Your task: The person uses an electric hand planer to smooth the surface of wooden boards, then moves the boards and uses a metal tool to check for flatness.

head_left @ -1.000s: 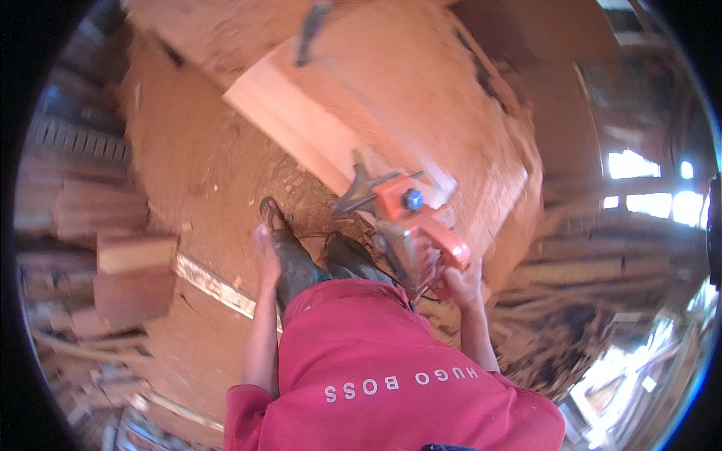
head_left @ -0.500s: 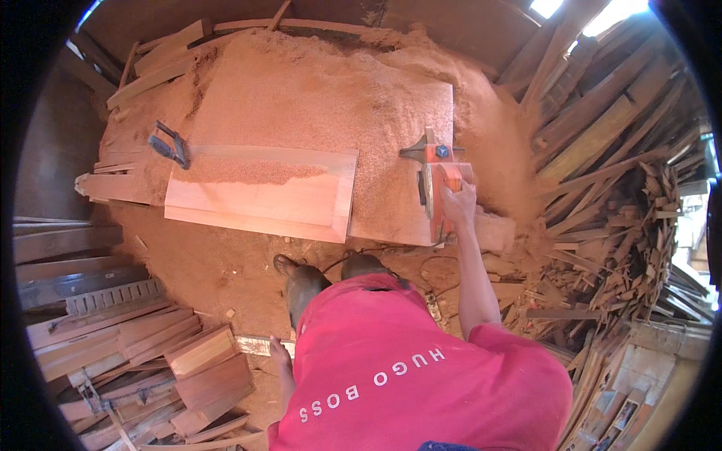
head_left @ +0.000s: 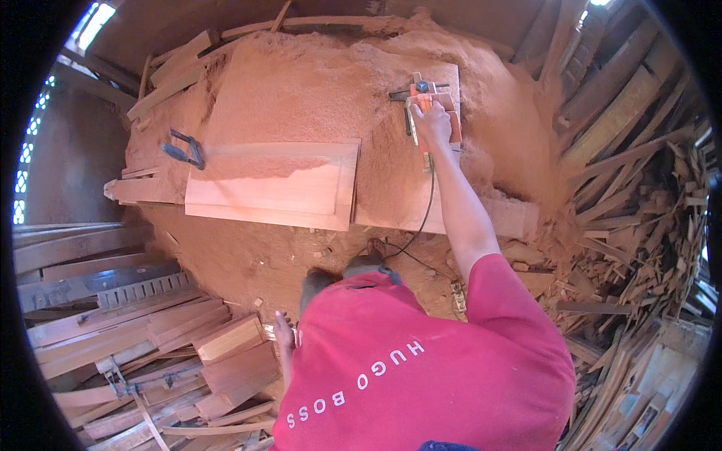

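Observation:
My right hand [head_left: 432, 125] is closed around the handle of an orange electric planer [head_left: 455, 125] with a blue front knob. The planer sits at the far right edge of a dust-covered board [head_left: 398, 214], my arm stretched out over it. A black cord [head_left: 431, 199] trails back from the tool toward the floor. Low at my left side, my left hand [head_left: 284, 331] hangs beside my shirt with its fingers apart, holding nothing visible. To the left of the planed board lies a framed wood panel [head_left: 286, 197], partly covered with shavings.
A dark clamp [head_left: 185, 151] stands at the panel's left end. Deep sawdust [head_left: 301, 83] heaps over the back of the bench. Stacked boards [head_left: 120, 316] fill the left side, and a pile of offcuts [head_left: 632, 240] the right. Long planks [head_left: 609, 135] lean at the far right.
My right hand has pushed the planer away from me along the board's right edge, and its cord now shows. My left hand has risen slightly. The whole view has shifted a little.

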Available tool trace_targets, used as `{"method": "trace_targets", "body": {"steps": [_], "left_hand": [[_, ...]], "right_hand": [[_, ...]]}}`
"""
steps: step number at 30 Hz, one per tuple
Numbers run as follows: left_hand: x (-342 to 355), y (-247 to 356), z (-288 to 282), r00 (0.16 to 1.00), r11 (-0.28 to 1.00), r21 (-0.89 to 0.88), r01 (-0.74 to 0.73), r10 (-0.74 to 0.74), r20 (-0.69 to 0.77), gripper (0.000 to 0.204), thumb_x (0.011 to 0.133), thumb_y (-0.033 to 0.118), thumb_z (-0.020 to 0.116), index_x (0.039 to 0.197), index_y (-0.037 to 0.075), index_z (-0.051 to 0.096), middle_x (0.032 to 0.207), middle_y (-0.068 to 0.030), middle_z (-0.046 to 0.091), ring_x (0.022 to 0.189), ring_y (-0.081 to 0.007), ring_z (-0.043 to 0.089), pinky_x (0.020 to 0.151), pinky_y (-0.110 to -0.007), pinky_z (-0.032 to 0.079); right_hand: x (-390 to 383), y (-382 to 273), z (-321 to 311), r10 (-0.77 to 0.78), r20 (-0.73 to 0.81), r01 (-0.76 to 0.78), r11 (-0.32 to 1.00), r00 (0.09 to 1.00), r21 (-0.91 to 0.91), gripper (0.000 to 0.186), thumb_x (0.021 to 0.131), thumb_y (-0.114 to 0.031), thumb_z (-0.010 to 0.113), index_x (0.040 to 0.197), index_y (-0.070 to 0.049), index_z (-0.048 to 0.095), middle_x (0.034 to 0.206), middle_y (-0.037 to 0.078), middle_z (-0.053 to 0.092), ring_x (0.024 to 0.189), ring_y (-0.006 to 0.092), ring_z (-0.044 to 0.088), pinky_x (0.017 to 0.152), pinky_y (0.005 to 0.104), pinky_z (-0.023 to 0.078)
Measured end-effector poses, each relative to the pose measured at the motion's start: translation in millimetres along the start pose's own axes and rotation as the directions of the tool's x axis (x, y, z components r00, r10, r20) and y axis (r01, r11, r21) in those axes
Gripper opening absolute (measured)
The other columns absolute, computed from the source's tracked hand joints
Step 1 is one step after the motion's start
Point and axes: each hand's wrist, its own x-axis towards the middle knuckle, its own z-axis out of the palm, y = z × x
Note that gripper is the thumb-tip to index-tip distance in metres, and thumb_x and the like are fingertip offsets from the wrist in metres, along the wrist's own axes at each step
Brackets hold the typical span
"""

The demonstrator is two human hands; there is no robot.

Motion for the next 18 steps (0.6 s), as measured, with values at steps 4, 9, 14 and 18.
{"method": "trace_targets", "body": {"steps": [4, 9, 14, 18], "left_hand": [[16.6, -34.2, -18.4, 0.998, 0.998, 0.008, -0.064, 0.064, -0.018, 0.062, 0.103, 0.054, 0.039, 0.111, -0.004, 0.059, 0.077, -0.0076, 0.057, 0.061, -0.0130, 0.051, 0.054, -0.028, 0.043], [19.0, -36.2, -40.5, 0.994, 0.998, 0.046, 0.049, -0.053, 0.099, 0.068, 0.102, 0.056, 0.040, 0.124, -0.005, 0.058, 0.100, -0.0173, 0.064, 0.088, -0.0224, 0.060, 0.077, -0.036, 0.050], [56.3, -76.6, -90.2, 0.987, 0.996, 0.068, -0.059, 0.048, 0.153, 0.064, 0.102, 0.055, 0.041, 0.117, -0.004, 0.061, 0.094, -0.0119, 0.062, 0.083, -0.0188, 0.057, 0.074, -0.033, 0.048], [92.3, -102.7, -155.8, 0.981, 0.998, 0.045, -0.054, 0.044, 0.189, 0.062, 0.103, 0.054, 0.041, 0.114, -0.003, 0.062, 0.092, -0.0089, 0.062, 0.081, -0.0162, 0.055, 0.072, -0.031, 0.047]], "right_hand": [[-64.9, 1.7, -5.0, -0.363, -0.395, 0.333, 0.932, 0.844, -0.145, 0.048, 0.083, -0.038, 0.071, 0.113, -0.002, 0.063, 0.119, 0.021, 0.061, 0.109, 0.0430, 0.057, 0.097, 0.0466, 0.048], [-222.4, 50.0, 47.0, -0.151, 0.017, 0.142, 0.960, 0.988, 0.240, 0.036, 0.088, -0.029, 0.069, 0.112, -0.002, 0.064, 0.110, 0.017, 0.063, 0.106, 0.0363, 0.059, 0.087, 0.0451, 0.049], [-352.9, 14.2, 111.8, 0.233, 0.846, -0.876, 0.080, 0.479, 0.475, 0.043, 0.097, -0.033, 0.064, 0.122, 0.000, 0.053, 0.114, 0.017, 0.064, 0.094, 0.0277, 0.067, 0.070, 0.0424, 0.059], [-359.8, -6.7, 160.7, 0.288, 0.679, -0.659, -0.179, 0.675, 0.731, 0.046, 0.099, -0.029, 0.061, 0.131, 0.001, 0.046, 0.117, 0.019, 0.063, 0.098, 0.0314, 0.068, 0.074, 0.0439, 0.061]]}}
